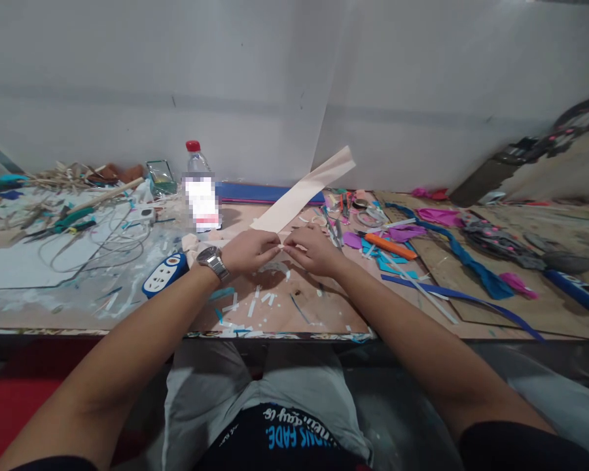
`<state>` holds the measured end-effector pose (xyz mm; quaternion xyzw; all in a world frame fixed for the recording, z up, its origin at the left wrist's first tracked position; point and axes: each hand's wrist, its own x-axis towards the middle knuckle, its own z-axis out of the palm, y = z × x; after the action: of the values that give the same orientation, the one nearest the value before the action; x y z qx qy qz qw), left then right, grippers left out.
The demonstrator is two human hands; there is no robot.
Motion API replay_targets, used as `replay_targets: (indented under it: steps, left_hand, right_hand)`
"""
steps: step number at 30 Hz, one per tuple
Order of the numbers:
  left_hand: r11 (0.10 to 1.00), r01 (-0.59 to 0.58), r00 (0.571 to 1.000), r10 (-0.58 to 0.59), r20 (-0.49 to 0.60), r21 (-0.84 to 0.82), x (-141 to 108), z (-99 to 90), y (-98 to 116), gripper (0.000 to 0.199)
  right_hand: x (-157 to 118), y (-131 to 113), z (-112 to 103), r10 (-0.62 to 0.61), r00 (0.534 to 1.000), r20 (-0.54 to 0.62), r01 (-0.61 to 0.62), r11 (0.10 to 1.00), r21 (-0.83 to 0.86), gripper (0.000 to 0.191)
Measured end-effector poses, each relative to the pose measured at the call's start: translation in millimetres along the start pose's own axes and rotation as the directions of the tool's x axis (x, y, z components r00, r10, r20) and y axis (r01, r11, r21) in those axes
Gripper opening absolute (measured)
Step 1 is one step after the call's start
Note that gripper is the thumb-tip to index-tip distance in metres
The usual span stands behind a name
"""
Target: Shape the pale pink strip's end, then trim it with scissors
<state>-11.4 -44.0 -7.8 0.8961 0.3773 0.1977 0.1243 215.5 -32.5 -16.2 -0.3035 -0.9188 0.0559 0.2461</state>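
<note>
Left hand and right hand meet at frame centre, fingertips together pinching a small whitish piece. Can't tell if it joins the long flat cream strip just behind, angled toward upper right. Blue-and-white power socket left of centre, orange plastic-handled cutter right of centre, both on the scrap-littered wooden worktop.

We wear a dark, short-sleeved shirt, its sleeves plain black. Across its front runs printed lettering: white script beside bold blue capitals, where we can read FADE. Our trousers are loose and pale grey. A silvery metal watch with a link band circles our left wrist.
</note>
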Motion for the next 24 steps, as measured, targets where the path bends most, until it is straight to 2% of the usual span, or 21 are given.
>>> replay_targets:
  steps: [4, 11, 20, 24]
  left_hand:
    - [1.0, 0.016, 1.0, -0.016, -0.006, -0.019, -0.4, -0.1, 1.5, 0.03]
    - [0.996, -0.004, 1.0, 0.004, 0.001, -0.088, 0.1, 1.2, -0.5, 0.032]
    - [1.0, -0.005, 1.0, 0.005, 0.001, -0.013, 0.1, 7.4, 0.0, 0.032]
    - [1.0, -0.001, 1.0, 0.002, 0.025, -0.029, 0.6, 5.0, -0.9, 0.032]
  right_hand:
    - [-0.9, 1.3, 1.2, -0.003, 1.0, 0.019, 0.003, 1.0, -0.021, 0.023]
    - [-0.1, 2.0, 2.1, -0.007, 0.999, 0.034, 0.008, 1.0, -0.02, 0.025]
    - [-1.5, 1.8, 3.7, -0.083, 0.996, 0.015, 0.083, 0.996, -0.007, 0.021]
    - [-0.9, 3.6, 0.5, -0.074, 0.997, 0.016, 0.075, 0.997, -0.01, 0.019]
